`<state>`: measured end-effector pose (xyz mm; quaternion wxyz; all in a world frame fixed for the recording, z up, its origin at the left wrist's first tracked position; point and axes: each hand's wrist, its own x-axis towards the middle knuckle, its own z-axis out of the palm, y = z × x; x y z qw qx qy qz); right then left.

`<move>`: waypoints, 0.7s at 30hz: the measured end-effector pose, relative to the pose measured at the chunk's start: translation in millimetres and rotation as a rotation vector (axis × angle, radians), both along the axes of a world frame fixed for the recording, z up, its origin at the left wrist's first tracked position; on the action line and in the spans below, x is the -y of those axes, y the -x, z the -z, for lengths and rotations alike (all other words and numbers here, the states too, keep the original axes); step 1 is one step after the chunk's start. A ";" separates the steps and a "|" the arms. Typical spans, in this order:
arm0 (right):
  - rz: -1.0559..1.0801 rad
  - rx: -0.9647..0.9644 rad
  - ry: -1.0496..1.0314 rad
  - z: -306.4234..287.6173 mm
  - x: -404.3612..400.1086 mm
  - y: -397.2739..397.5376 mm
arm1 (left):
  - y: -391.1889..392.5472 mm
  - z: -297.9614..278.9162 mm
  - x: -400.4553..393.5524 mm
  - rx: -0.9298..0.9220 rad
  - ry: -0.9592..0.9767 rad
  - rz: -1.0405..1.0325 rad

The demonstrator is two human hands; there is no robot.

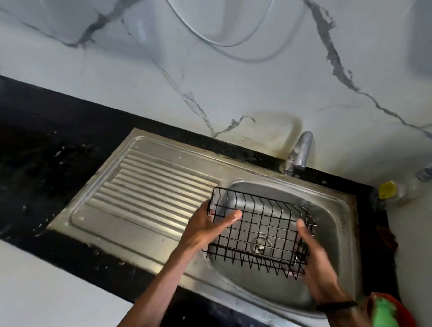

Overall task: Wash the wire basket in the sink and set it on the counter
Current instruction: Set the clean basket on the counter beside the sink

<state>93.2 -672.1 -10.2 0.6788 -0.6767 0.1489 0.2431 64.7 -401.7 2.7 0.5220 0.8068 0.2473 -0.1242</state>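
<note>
One black wire basket (260,227) is held over the bowl of the one metal sink (145,188), at the lower right of the frame. Two hands hold it: the left hand (208,228) has its fingers wrapped on the left end, and the right hand (314,253) has its fingers wrapped on the right end. One tap (300,151) stands behind the sink. The black counter (31,139) runs to the upper left.

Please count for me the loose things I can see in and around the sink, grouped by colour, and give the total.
Black: 1, the wire basket, held over the sink by the left hand and right hand.
Green: 1, the scrubber in the red bowl.
Red: 1, the bowl.
Clear with yellow label: 1, the bottle.
Total: 4
</note>
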 end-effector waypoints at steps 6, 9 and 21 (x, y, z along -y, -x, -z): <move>-0.151 0.141 0.161 -16.4 -89.6 -14.9 | 32.7 -20.6 -73.4 0.065 -0.039 -0.240; -0.218 0.190 0.185 -21.2 -148.4 -26.3 | 48.5 -19.8 -122.4 0.010 -0.006 -0.356; -0.553 0.343 0.335 -23.5 -459.3 -70.7 | 107.4 4.0 -335.0 -0.063 0.091 -0.723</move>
